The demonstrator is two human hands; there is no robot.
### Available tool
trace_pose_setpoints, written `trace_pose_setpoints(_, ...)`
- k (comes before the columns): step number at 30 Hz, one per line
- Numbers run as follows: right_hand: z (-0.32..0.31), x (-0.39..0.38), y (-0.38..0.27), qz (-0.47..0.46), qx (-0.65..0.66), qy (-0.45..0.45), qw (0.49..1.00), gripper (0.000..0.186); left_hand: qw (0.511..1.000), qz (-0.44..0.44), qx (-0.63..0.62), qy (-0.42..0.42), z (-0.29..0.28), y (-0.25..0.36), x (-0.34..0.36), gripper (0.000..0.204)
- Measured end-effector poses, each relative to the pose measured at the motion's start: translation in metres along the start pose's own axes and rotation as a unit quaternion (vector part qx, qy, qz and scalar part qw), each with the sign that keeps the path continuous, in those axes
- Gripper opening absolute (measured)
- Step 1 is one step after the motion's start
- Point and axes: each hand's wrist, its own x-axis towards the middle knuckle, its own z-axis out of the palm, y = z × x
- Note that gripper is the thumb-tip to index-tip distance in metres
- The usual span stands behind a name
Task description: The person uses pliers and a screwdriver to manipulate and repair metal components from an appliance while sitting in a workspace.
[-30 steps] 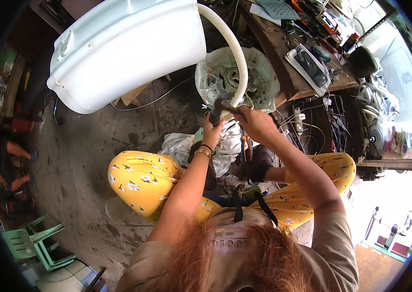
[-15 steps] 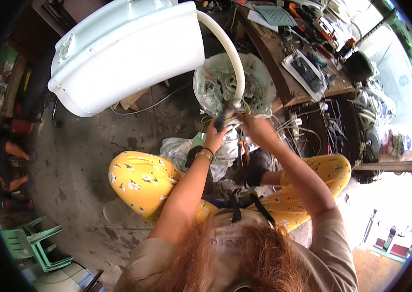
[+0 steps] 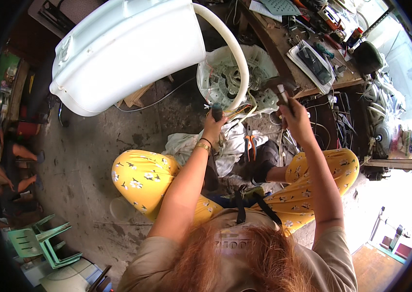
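My left hand (image 3: 213, 127) is closed round an upright dark tool (image 3: 216, 110) that has a thick rounded top. My right hand (image 3: 294, 119), farther right, grips a hammer (image 3: 276, 86) by its handle, the head raised over the right side of a round white plastic tub (image 3: 211, 78) that holds metal parts and wires. A pale ribbed hose (image 3: 228, 34) curves from a big white plastic housing (image 3: 125, 58) down to beside the tool. Thin wires (image 3: 245, 109) lie at the tub's near edge. Below are a white rag (image 3: 181, 145) and orange-handled pliers (image 3: 250, 143).
A cluttered wooden bench (image 3: 298, 56) stands at upper right, with cables and appliance parts below and beside it. Another person's legs (image 3: 26, 153) show at far left, near green plastic chairs (image 3: 45, 241). My bent legs in yellow trousers (image 3: 138, 177) frame the work.
My right hand has swung up and right with the hammer, away from my left hand and the hose end, where both hands were together. My left hand has moved slightly.
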Motion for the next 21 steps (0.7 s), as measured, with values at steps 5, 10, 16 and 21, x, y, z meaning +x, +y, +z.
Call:
trace_pose_setpoints(5,0.028,0.003,0.006,-0.007,-0.102,-0.067,0.993,0.021,0.994,0.016,0.099,-0.043,0.013,0.005,-0.005,0.043)
trace_pose_setpoints(10,0.061,0.007,0.017,-0.011,-0.175,-0.079,0.981,0.03,0.997,0.038,0.052,-0.031,0.02,-0.013,-0.007,0.045)
trace_pose_setpoints(16,0.009,0.028,-0.033,-0.012,-0.202,-0.111,0.973,0.03,0.985,0.048,0.161,-0.049,0.039,-0.01,-0.009,0.05)
trace_pose_setpoints(21,-0.071,0.025,-0.193,-0.199,0.093,0.167,0.961,0.036,0.989,0.052,0.138,-0.03,0.036,-0.012,-0.016,0.047)
